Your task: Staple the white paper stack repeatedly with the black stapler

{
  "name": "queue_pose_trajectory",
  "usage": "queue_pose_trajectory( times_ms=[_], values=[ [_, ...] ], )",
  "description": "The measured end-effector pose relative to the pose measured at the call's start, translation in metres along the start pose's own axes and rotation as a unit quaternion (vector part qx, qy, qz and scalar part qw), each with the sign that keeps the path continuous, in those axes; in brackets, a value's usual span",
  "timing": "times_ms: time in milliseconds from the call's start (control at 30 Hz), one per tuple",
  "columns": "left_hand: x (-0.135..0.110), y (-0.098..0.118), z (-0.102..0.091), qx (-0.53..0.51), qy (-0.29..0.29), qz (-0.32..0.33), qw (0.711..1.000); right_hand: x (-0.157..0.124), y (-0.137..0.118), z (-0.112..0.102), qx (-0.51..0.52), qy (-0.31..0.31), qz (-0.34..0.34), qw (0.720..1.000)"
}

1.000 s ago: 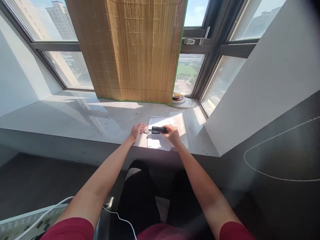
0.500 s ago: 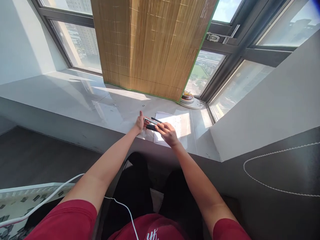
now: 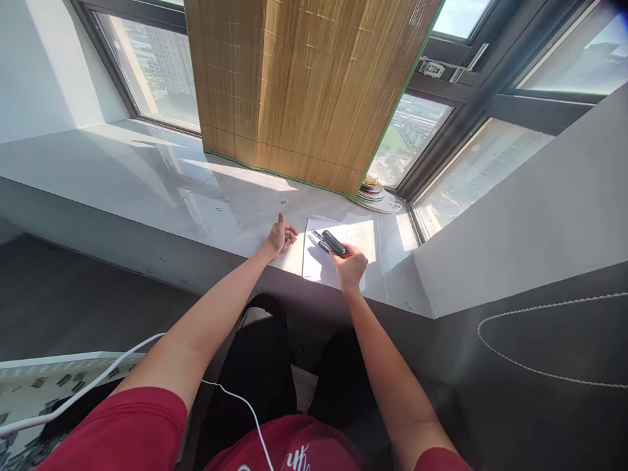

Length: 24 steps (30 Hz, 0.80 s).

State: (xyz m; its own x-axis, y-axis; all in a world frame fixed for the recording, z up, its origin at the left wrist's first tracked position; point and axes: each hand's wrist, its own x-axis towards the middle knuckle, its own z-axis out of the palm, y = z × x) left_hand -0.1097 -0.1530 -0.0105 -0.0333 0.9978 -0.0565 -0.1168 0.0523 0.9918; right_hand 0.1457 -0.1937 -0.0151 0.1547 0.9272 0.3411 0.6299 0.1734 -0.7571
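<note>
My right hand [image 3: 351, 264] is wrapped round the rear of a black stapler [image 3: 335, 244], which is swung open. Its upper arm and its metal tray stand apart, pointing up and left over white paper [image 3: 320, 267] on the sill. A bit of red shows by my fingers. To the left, my left hand [image 3: 282, 237] rests near the sill's front edge, thumb raised and fingers curled. A small grey metal piece [image 3: 288, 237], perhaps a strip of staples, lies against those fingers. The stapler is apart from my left hand.
Tiny grey bits [image 3: 283, 202] lie scattered on the pale window sill [image 3: 255, 212]. Stacked plates [image 3: 375, 196] stand at the back right corner, beside a hanging bamboo blind [image 3: 304, 91]. A white cable [image 3: 118, 361] runs past my left arm, and a beaded cord [image 3: 483, 320] hangs at right.
My right hand has drawn the stapler right, away from my left hand, and turned it so its open end points further up. My left hand stays near the same spot, fingers curled.
</note>
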Motion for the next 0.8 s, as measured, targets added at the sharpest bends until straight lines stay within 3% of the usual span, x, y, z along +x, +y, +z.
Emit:
queue_pose_trajectory(
  times_ms=[100,200,300,367,467,600,700,800],
  values=[
    [-0.001,0.0,0.001,-0.005,-0.011,0.012,1.0,-0.006,-0.004,-0.003,-0.007,0.031,-0.014,0.999],
    [-0.002,0.001,0.001,-0.006,-0.028,0.014,0.999,-0.014,-0.022,0.003,-0.058,0.094,-0.116,0.987],
    [-0.003,0.001,0.002,-0.007,-0.038,0.011,0.999,-0.016,-0.05,0.026,-0.081,-0.002,-0.251,0.965],
    [-0.003,0.0,0.003,-0.006,-0.034,0.013,0.999,-0.01,-0.068,0.047,-0.086,-0.065,-0.295,0.949],
    [-0.003,-0.001,0.004,0.008,-0.033,0.024,0.999,0.004,-0.084,0.073,-0.086,-0.107,-0.298,0.945],
    [-0.002,-0.003,0.004,0.02,-0.047,0.038,0.998,0.013,-0.09,0.09,-0.101,-0.121,-0.284,0.946],
    [-0.002,-0.003,0.002,0.032,-0.048,0.029,0.998,0.009,-0.092,0.09,-0.121,-0.125,-0.281,0.944],
    [-0.003,-0.004,0.001,0.04,-0.055,0.027,0.997,0.008,-0.085,0.068,-0.087,-0.083,-0.285,0.951]
  ],
)
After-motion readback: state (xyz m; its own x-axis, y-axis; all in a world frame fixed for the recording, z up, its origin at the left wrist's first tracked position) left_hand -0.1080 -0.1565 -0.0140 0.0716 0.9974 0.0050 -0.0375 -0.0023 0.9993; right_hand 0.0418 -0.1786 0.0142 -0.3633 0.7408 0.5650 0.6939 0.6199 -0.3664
